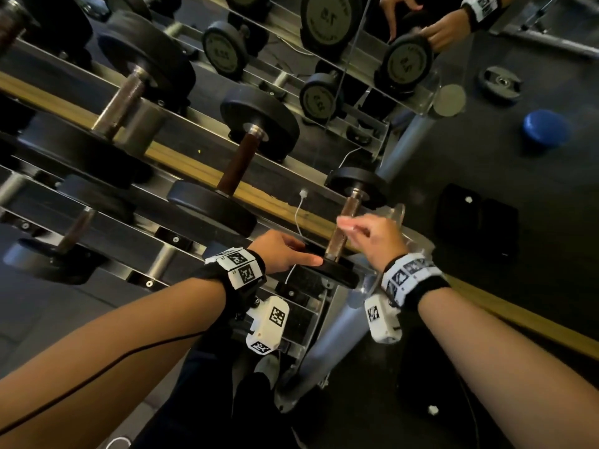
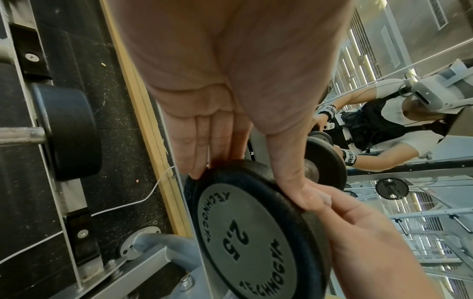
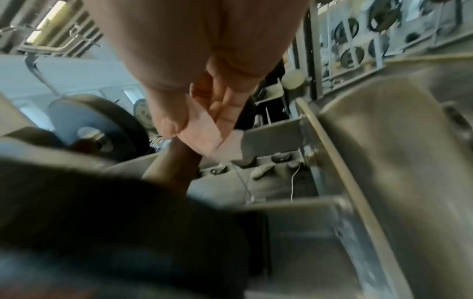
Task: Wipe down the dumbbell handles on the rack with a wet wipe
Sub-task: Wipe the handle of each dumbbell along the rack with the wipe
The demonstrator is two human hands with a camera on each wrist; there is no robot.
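Left hand (image 1: 281,251) rests on the near end plate (image 1: 327,270) of the smallest dumbbell — thumb along the plate's rim, fingers straight down the far side of the edge, nothing curled round it. The left wrist view shows the plate face (image 2: 245,238) marked "2,5" and "TECHNOGYM", with the thumb (image 2: 294,178) laid flat over the rim.

Right hand (image 1: 376,236) pinches a wet wipe (image 3: 202,134) between thumb and fingers; the wipe is a small pale folded sheet, sitting at the dumbbell handle (image 1: 343,222), about midway along it. Whether the wipe actually touches the handle cannot be told — the right wrist view is motion-blurred and the handle there is just a brown smear below the wipe.

That dumbbell sits at the right end of the upper tier of the rack (image 1: 181,186), its far plate (image 1: 356,186) against the back rail. Next one left has a dark brown handle (image 1: 236,163), then a larger one with a knurled steel handle (image 1: 121,102).

A mirror (image 1: 356,43) behind the rack repeats the plates and both hands. White cable (image 1: 299,212) hangs between the rails. Blue round object (image 1: 546,128) and a black weight plate (image 1: 500,84) lie on the dark floor to the right.
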